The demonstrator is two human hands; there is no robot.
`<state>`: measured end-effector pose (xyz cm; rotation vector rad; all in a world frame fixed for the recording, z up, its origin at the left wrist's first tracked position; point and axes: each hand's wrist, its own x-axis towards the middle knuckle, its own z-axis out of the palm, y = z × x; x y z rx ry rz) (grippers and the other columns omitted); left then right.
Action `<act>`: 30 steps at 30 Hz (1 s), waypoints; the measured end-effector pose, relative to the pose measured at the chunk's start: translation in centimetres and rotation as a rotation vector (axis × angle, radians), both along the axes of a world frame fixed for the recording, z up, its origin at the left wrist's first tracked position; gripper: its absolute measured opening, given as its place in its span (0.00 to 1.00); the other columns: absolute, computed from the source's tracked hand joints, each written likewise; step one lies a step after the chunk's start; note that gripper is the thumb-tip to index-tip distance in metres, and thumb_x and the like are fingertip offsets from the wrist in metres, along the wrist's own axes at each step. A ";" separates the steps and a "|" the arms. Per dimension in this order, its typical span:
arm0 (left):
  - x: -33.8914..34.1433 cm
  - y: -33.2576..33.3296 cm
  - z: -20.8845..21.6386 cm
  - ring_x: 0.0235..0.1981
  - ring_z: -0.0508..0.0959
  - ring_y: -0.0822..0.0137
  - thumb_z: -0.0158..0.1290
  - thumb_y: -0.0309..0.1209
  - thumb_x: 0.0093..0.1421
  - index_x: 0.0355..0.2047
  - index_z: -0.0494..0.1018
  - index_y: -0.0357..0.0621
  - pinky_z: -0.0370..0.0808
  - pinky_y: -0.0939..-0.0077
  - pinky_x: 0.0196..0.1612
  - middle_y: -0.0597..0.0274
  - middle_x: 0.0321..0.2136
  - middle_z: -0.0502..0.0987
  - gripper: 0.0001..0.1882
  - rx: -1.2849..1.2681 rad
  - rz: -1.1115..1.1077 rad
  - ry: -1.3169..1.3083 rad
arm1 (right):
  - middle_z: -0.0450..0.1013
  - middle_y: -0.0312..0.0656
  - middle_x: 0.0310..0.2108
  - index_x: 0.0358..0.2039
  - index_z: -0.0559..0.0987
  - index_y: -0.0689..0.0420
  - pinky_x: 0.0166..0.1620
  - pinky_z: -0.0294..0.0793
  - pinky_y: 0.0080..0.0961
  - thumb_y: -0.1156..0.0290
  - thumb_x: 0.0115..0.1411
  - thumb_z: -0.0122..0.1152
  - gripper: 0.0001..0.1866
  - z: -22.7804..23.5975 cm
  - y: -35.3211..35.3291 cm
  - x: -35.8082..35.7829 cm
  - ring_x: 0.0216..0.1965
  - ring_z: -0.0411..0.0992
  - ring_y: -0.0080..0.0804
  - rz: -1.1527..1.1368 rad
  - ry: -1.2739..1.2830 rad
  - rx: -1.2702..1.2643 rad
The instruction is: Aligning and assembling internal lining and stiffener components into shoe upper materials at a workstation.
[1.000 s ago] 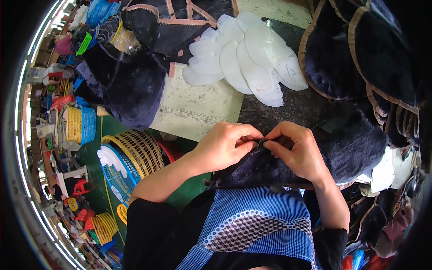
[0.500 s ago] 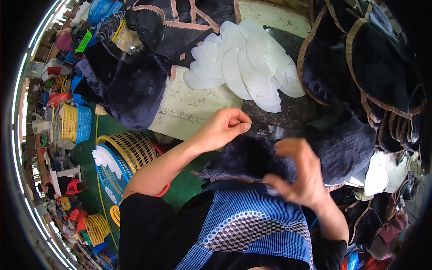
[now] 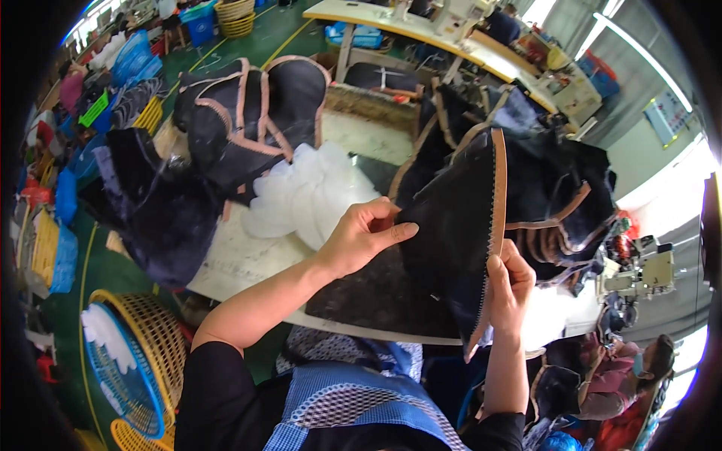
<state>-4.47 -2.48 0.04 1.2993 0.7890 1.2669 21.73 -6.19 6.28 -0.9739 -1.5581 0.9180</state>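
A dark, roughly triangular material piece (image 3: pixel 447 233) stands raised in front of me, its smooth black side showing. Along its right edge runs a tan strip (image 3: pixel 497 188) with a serrated border. My right hand (image 3: pixel 511 289) grips that edge low down, thumb in front and fingers curled. At the piece's left edge my left hand (image 3: pixel 368 234) is closed, thumb and forefinger pinched on it. Left of it, thin translucent white curved sheets (image 3: pixel 304 192) lie in an overlapping pile. A dark mat (image 3: pixel 361 297) lies under the piece on the worktable (image 3: pixel 241 259).
Dark furry pieces (image 3: pixel 162 214) and black tan-edged pieces (image 3: pixel 248 120) are heaped at the left; more tan-edged pieces (image 3: pixel 556 180) hang at the right. A yellow basket (image 3: pixel 154 331) and blue basket (image 3: pixel 124 383) stand lower left. Sewing machines (image 3: pixel 643 274) and a person (image 3: pixel 617 376) are at the right.
The view has swung up and right. The right hand, blurred and spread before, now grips the tan edging. A black piece stands raised where dark fur lay flat near my lap.
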 end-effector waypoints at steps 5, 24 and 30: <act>2.6 0.7 1.6 0.30 0.69 0.84 0.62 0.34 0.67 0.35 0.81 0.44 0.65 0.85 0.33 0.77 0.29 0.71 0.07 -0.085 -0.148 -0.197 | 0.71 0.34 0.37 0.31 0.77 0.65 0.31 0.57 0.17 0.64 0.62 0.73 0.17 -0.4 -0.9 1.6 0.30 0.61 0.16 -0.056 -0.183 0.171; 6.3 2.2 4.6 0.24 0.62 0.85 0.55 0.36 0.72 0.33 0.70 0.40 0.60 0.80 0.23 0.76 0.21 0.65 0.13 0.293 -0.043 -0.039 | 0.70 0.25 0.26 0.40 0.78 0.61 0.30 0.62 0.11 0.71 0.57 0.76 0.16 -1.5 -1.8 0.0 0.26 0.65 0.10 -0.146 0.075 -0.101; 6.1 2.9 4.1 0.30 0.63 0.82 0.55 0.35 0.72 0.37 0.71 0.39 0.63 0.78 0.30 0.73 0.26 0.66 0.11 0.374 -0.179 -0.058 | 0.80 0.40 0.42 0.53 0.76 0.66 0.49 0.76 0.22 0.80 0.51 0.76 0.28 0.9 -2.5 -1.3 0.42 0.78 0.27 0.081 0.124 -0.216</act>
